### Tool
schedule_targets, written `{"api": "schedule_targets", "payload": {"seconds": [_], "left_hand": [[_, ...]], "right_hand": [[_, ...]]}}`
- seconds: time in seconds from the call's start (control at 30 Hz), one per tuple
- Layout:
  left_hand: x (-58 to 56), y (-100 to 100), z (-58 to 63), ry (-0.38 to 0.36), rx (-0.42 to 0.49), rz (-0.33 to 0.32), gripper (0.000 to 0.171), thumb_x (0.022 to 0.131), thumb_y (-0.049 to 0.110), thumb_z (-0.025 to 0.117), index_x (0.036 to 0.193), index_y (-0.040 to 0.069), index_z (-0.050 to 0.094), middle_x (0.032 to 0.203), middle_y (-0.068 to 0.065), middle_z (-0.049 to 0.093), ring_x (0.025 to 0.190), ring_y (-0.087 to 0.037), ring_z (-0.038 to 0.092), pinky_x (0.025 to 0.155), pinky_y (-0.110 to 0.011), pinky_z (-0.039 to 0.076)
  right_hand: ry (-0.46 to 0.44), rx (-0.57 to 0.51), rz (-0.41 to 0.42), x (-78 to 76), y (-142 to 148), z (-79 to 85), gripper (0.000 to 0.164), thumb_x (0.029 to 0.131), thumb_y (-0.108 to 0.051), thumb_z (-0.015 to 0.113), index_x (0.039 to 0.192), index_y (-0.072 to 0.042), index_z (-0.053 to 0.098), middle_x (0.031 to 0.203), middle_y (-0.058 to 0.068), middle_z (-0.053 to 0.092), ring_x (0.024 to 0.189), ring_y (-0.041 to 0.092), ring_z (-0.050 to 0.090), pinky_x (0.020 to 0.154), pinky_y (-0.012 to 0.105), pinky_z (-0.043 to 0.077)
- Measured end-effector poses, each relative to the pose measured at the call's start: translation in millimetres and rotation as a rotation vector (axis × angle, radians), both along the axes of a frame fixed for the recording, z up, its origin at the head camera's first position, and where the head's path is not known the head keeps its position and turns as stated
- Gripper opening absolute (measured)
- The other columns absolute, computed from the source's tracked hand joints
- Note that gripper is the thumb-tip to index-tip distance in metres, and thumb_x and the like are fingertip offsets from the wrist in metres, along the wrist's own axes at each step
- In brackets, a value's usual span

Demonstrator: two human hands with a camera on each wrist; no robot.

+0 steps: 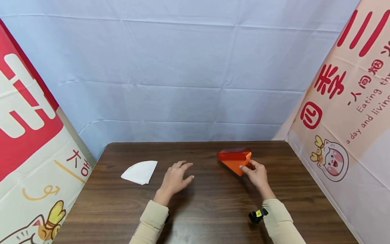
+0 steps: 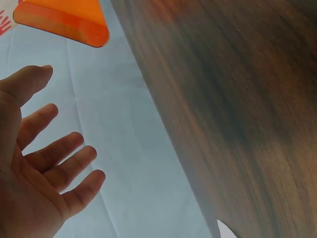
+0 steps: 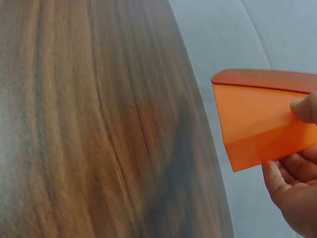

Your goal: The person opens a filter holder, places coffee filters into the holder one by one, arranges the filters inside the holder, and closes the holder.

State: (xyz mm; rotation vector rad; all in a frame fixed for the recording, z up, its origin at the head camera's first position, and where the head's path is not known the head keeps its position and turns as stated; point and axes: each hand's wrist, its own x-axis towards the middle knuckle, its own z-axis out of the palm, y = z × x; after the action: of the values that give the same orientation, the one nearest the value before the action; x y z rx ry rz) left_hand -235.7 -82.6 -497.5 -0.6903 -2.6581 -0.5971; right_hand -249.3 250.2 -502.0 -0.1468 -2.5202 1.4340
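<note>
My right hand [image 1: 256,173] holds a see-through orange plastic filter-paper holder [image 1: 235,163] above the table, at the right. It is wedge-shaped, and a darker red-orange band runs along its wide edge. In the right wrist view the thumb lies on the face of the holder [image 3: 257,114] and the other fingers are beneath it. My left hand [image 1: 176,179] hovers over the middle of the table, fingers spread and nothing in them. Left of that hand a fan-shaped stack of white filter papers [image 1: 141,172] lies flat; only a corner of the papers [image 2: 225,230] shows in the left wrist view.
The dark wood table [image 1: 207,210] ends at a pale hanging cloth [image 1: 179,74] behind. Printed cloths [image 1: 27,135] stand close on the left and right sides. A black wrist device [image 1: 257,215] sits at my right cuff.
</note>
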Motion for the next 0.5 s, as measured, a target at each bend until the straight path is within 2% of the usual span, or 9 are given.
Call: {"api": "schedule_targets", "payload": {"seconds": [0.2, 0.5], "left_hand": [[1.1, -7, -2.3, -0.013, 0.015, 0.002, 0.046, 0.084, 0.034, 0.069, 0.125, 0.016, 0.059, 0.122, -0.013, 0.055, 0.108, -0.03, 0.053, 0.082, -0.048, 0.044], [0.1, -21, -8.4, 0.025, -0.007, 0.041, 0.044, 0.082, 0.037, 0.07, 0.121, 0.017, 0.062, 0.119, -0.011, 0.057, 0.104, -0.03, 0.056, 0.078, -0.048, 0.046]], "right_hand": [[-0.019, -0.055, 0.063, 2.1, -3, -2.9, 0.047, 0.08, -0.018, 0.074, 0.119, 0.004, 0.061, 0.112, 0.02, 0.062, 0.102, 0.03, 0.058, 0.072, 0.022, 0.046], [0.023, -0.058, 0.135, 3.5, -17, -7.2, 0.044, 0.078, -0.015, 0.075, 0.115, 0.005, 0.062, 0.106, 0.019, 0.064, 0.091, 0.025, 0.061, 0.068, 0.021, 0.048]]}}
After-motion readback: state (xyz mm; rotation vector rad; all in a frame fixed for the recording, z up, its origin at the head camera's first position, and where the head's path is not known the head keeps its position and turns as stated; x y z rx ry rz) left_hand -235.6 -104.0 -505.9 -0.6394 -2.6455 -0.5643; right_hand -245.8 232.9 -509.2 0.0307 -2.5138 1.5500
